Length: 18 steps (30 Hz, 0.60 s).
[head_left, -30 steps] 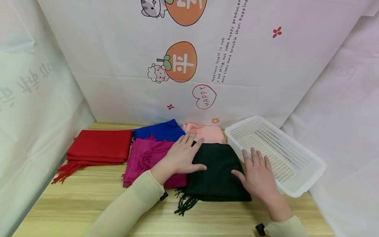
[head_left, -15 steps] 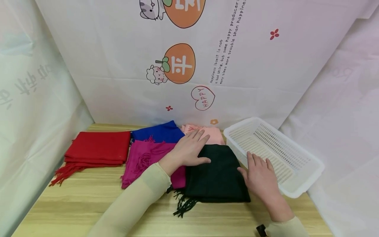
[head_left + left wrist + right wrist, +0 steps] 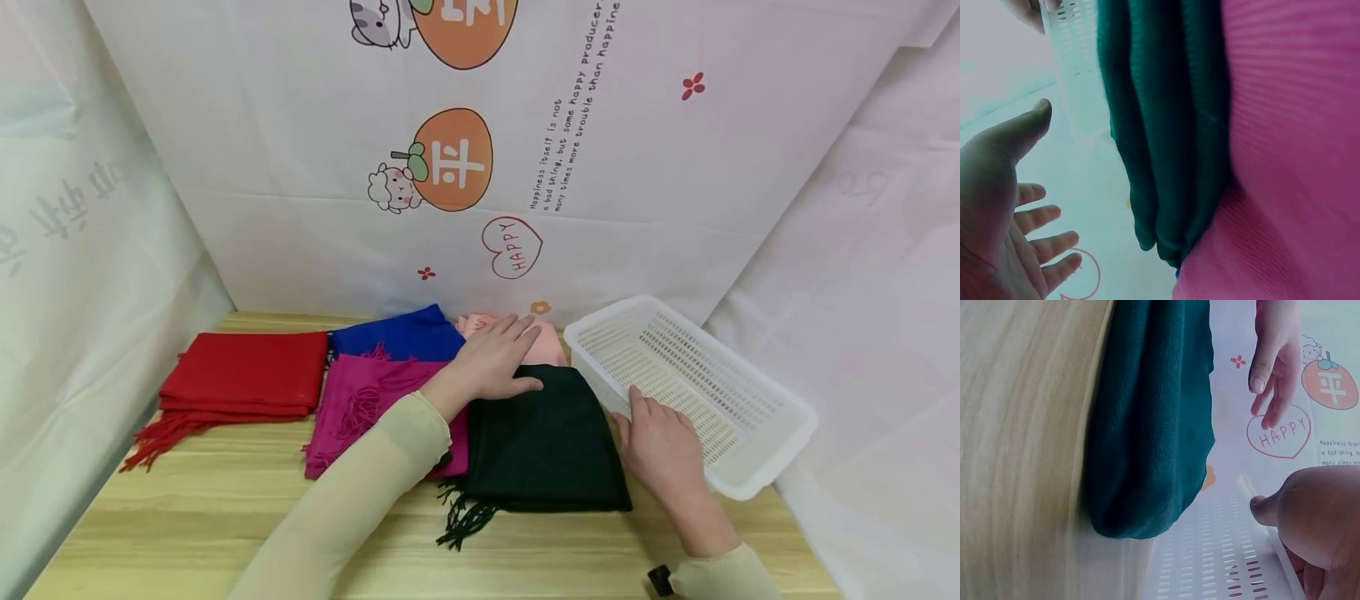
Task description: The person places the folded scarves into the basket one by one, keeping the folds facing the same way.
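Your left grip (image 3: 491, 365) hides part of the pink scarf (image 3: 551, 346) in the head view, and your left sleeve (image 3: 360, 492) covers some of the magenta scarf (image 3: 337, 404), which itself hides the near part of the blue scarf (image 3: 408, 333). In the right wrist view, your right grip's (image 3: 667, 442) fingers are mostly out of sight, and the bottom edge crops the white basket (image 3: 675, 367).
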{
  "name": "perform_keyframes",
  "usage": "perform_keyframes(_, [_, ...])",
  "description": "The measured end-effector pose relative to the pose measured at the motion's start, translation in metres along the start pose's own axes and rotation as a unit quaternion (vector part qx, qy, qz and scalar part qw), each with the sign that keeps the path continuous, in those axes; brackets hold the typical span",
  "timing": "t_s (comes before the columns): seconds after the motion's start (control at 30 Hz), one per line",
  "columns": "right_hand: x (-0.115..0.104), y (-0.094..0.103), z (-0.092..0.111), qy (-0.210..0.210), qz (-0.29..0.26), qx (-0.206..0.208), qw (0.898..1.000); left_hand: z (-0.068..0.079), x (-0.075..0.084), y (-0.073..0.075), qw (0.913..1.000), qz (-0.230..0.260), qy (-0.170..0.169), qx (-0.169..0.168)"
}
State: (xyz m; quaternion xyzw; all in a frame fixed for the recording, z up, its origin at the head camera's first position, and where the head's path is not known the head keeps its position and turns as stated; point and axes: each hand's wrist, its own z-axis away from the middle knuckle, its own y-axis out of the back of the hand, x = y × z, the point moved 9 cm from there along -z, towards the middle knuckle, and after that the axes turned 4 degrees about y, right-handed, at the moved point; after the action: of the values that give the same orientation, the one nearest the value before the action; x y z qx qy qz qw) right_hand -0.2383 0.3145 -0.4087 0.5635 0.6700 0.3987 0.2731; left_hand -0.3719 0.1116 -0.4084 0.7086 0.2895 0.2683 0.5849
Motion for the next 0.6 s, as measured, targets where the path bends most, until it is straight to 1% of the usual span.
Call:
perform_keyframes(0.17, [0.003,0.001,-0.001,-0.009,-0.006,0.024,1.0,-0.009,0.006,0.001,0.9999,0.008,-0.009,-0.002])
perform_keyframes(0.27, [0.005,0.003,0.0,-0.012,-0.011,0.04,0.999,-0.014,0.01,0.0,0.9998,0.012,-0.013,-0.004])
perform_keyframes(0.43, [0.003,0.007,0.002,-0.002,-0.017,0.072,0.997,-0.02,0.017,-0.004,0.9996,0.021,-0.017,-0.002])
perform_keyframes(0.6, [0.004,0.006,0.004,0.002,-0.015,0.076,0.997,-0.027,0.026,-0.006,0.9995,0.016,-0.025,0.005])
